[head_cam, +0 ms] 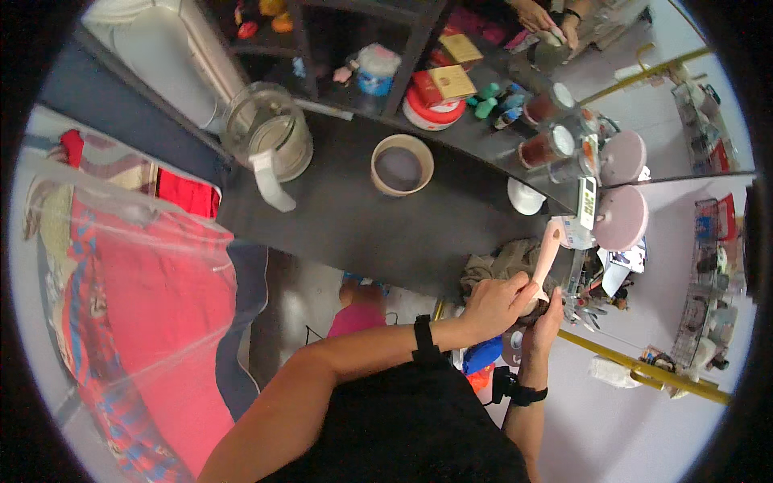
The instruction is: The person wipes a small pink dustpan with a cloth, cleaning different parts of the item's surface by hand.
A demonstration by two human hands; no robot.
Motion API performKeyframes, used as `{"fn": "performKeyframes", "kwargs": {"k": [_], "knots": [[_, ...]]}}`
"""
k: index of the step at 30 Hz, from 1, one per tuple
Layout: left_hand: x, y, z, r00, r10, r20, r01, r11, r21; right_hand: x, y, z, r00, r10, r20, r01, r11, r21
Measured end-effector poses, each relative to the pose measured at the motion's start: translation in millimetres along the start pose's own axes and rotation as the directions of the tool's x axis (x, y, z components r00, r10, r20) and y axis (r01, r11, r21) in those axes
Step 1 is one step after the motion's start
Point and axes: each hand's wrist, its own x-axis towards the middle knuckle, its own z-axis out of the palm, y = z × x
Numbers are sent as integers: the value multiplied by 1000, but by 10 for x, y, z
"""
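Observation:
My left hand (498,307) grips a pink-handled tool (548,253), perhaps a hairbrush, at the lower part of its handle. The handle points up and has a hole near its end. My right hand (545,321) is at the tool's lower end, by a small dark brown part; its grip is partly hidden. A crumpled grey-brown cloth (498,265) lies on the dark tabletop (362,235) just beyond my left hand. Farther left on the tabletop are a round cream container (401,164) with a dark inside and a clear jug (281,142) with a white handle.
A raised dark shelf (477,145) holds a red tub (433,111), boxes and jars with reddish contents. A white rounded thing (526,196) sits beneath its edge. To the right, a mirror (682,121) reflects the hands. A pink covering (163,290) lies at left behind clear plastic.

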Motion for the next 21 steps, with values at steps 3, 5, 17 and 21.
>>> {"fn": "performKeyframes", "kwargs": {"k": [3,5,17,21], "knots": [[-27,-45,-87,999,-37,-6,37,999,3,79,127,-7,997,19,75,-17,999,-36],[-23,-58,-149,999,-44,-10,44,998,35,10,68,182,998,16,68,-13,999,-50],[30,38,-251,998,24,-53,-17,991,130,12,28,305,999,3,53,-2,1000,-26],[8,45,-194,997,45,-68,-32,984,176,-32,30,278,999,-31,21,32,998,-56]]}}
